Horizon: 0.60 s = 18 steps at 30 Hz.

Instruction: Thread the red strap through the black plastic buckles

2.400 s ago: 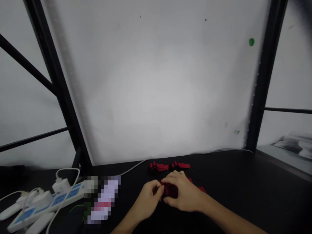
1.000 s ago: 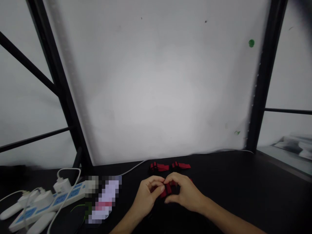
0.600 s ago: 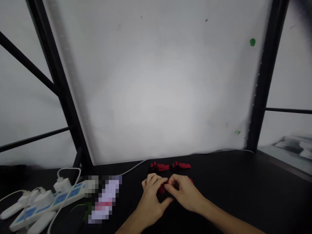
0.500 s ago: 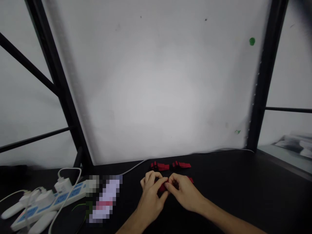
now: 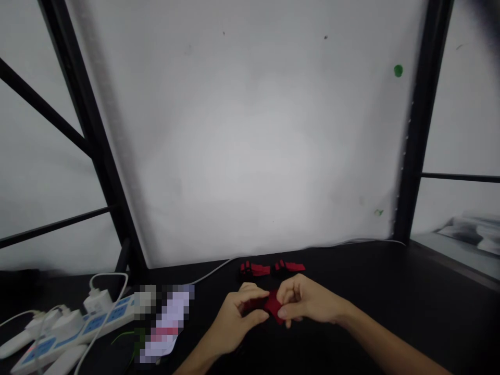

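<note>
Both hands meet low in the middle of the black table point(image 5: 390, 302). My left hand point(image 5: 234, 317) and my right hand point(image 5: 308, 304) pinch a small red and black piece point(image 5: 271, 304) between their fingertips. The fingers hide most of it, so its shape is unclear. Just beyond the hands, near the wall, lies a red strap with black buckles point(image 5: 271, 268), flat on the table and apart from both hands.
A white and blue power strip point(image 5: 74, 328) with plugs and white cables lies at the left. A blurred-out item point(image 5: 162, 323) sits between it and my left hand. Black frame posts point(image 5: 414, 135) stand at both sides before a white wall. A thin cable point(image 5: 211, 271) runs along the wall.
My hands have kept working the red piece. Since half a second ago my right hand has turned and lifted slightly, and more red now shows between the fingertips. The strap by the wall has not moved.
</note>
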{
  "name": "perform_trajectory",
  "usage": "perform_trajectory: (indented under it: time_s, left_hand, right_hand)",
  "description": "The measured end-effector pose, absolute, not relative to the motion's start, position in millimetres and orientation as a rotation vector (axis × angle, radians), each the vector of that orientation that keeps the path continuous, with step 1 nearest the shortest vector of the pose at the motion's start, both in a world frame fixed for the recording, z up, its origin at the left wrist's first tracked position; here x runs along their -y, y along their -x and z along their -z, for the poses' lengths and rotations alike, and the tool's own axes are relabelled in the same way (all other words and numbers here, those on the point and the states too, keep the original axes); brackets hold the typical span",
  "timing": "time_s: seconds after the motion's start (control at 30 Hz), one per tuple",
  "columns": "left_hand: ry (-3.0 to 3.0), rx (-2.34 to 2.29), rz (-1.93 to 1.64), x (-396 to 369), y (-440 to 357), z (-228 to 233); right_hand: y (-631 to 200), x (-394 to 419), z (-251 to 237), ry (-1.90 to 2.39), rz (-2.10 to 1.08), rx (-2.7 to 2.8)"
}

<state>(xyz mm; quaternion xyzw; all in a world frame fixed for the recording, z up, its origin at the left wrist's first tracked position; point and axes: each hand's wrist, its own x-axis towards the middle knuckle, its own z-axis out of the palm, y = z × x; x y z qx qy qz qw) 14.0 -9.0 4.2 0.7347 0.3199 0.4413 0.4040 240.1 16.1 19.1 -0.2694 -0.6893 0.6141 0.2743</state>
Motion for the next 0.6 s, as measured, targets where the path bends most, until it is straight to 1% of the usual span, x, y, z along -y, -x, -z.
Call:
perform_trajectory:
  time_s: [0.17, 0.33, 0.6]
  left_hand:
    - [-1.676, -0.676, -1.054, 13, -19, -8]
    - [-1.626, -0.717, -1.046, 15, -20, -11]
    - [-1.390, -0.728, -1.252, 14, -23, 9]
  right_hand:
    - [-223, -11, -10, 0.596, -1.418, 1.760]
    - [-213, -7, -7, 0.623, -1.270, 1.735]
    - [-214, 1, -11, 0.690, -0.881, 1.794]
